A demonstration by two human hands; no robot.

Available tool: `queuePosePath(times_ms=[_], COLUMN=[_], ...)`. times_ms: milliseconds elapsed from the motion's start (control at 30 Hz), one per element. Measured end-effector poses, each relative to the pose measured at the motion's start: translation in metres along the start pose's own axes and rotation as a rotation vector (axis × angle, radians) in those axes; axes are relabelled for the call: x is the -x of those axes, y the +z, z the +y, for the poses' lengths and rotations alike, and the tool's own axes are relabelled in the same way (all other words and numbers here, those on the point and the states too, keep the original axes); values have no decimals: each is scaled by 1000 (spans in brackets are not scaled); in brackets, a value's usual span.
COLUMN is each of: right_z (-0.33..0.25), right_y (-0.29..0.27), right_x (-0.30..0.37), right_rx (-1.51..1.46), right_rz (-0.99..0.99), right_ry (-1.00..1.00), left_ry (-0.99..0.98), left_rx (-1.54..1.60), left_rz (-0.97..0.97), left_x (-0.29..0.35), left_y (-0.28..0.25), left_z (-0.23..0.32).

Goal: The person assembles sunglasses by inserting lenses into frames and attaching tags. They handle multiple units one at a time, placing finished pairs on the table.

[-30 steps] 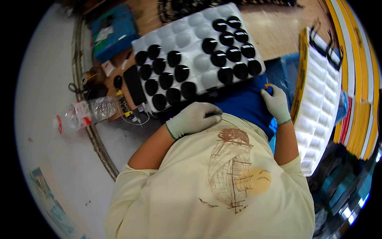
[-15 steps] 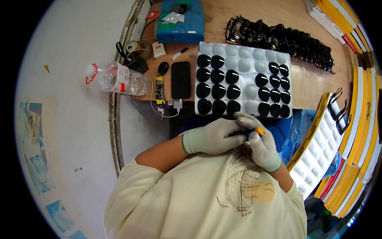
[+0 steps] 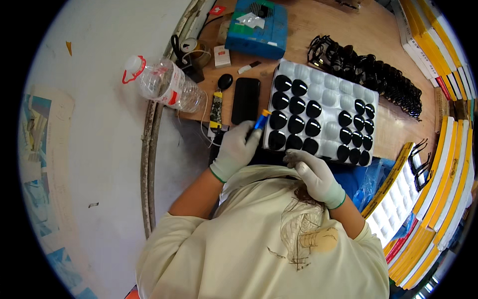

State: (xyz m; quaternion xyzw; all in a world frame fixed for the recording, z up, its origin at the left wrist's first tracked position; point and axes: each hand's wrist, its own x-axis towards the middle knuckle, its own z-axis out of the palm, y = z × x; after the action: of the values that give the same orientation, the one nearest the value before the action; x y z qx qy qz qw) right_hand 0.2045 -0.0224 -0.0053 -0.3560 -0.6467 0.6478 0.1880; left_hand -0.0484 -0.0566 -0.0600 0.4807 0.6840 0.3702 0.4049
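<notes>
My gloved left hand (image 3: 234,152) is closed round a slim blue tool with an orange end (image 3: 260,120), which points up beside the tray's left edge. My gloved right hand (image 3: 318,179) is just in front of the tray, its fingers bent towards the thumb; anything between them is too small or hidden to make out. The white moulded tray (image 3: 330,130) has rounded cups, many bearing glossy black sunglass lenses (image 3: 296,124). Bare cups show along its far side and down a middle column.
Left of the tray lie a black phone (image 3: 246,101), a black round-headed object with a patterned handle (image 3: 216,107) and a large clear bottle (image 3: 169,84). Behind are a blue box (image 3: 256,30) and a row of black spectacle frames (image 3: 373,70). Yellow-and-white stacks (image 3: 443,184) line the right.
My hands have come apart. The left has moved left and up with the blue tool, which both hands were around before. The view has shifted and turned slightly.
</notes>
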Motion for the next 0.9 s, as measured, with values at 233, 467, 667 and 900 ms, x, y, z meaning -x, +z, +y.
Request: queuePosePath(times_ms=[233, 467, 667, 900], right_z=[-10, -6, 0, 11], right_y=[4, -3, -19, -38], right_x=[-3, 1, 20, 39], right_rx=[155, 126, 63, 23], right_rz=[-141, -132, -41, 97], right_ry=[67, 52, 127, 125], left_ry=[-4, -245, -310, -375], left_rx=[-266, 749, 906, 585], left_rz=[268, 385, 467, 468], left_x=[-3, -133, -237, -263], left_y=[-28, -50, -57, -70], left_z=[-51, -50, -82, -82])
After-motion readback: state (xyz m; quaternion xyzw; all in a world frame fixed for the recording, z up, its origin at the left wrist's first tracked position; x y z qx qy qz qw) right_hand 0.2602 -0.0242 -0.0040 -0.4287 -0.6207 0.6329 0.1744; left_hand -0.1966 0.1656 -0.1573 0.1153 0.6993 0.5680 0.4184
